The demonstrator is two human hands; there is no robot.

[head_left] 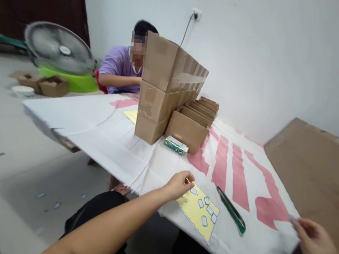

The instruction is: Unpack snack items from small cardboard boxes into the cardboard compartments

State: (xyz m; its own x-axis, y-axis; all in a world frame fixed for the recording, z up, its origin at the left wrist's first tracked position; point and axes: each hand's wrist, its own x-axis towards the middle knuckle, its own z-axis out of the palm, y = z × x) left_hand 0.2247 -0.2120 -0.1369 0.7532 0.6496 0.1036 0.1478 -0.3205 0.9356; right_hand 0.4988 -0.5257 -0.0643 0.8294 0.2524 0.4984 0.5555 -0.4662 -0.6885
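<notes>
Fingers curled toward the thumb, a left hand (pixel 178 185) rests at the near, upper-left end of a yellow, wavy-edged flat sheet (pixel 190 205) at lower center of the frame in the head camera's view; whether the fingertips grip the sheet or merely touch it cannot be told. Small white rectangular stickers edged in blue (pixel 200 203) lie scattered across its surface. At lower right, blurred by motion, thumb and forefinger of the right hand (pixel 319 248) meet on what appears to be a small pale piece (pixel 292 218), well apart from the sheet.

Good handling here would call for light left-hand pressure, keeping the yellow sheet flat on the white cloth with red printed strokes (pixel 161 170), its lower edge being close to the table's rim. The right hand would do best to pinch the piece by one edge, leaving the rest flat and untouched. A green-handled utility knife (pixel 231 211) lies between the two hands, a hazard to any low sweep across; passing above it seems safer.

At center, a green-and-white tube (pixel 176 145) lies before a row of open brown cardboard boxes (pixel 187 126), beside taped brown cartons (pixel 153 109) stacked three high. Behind them sits a person in a purple shirt (pixel 115 64).
</notes>
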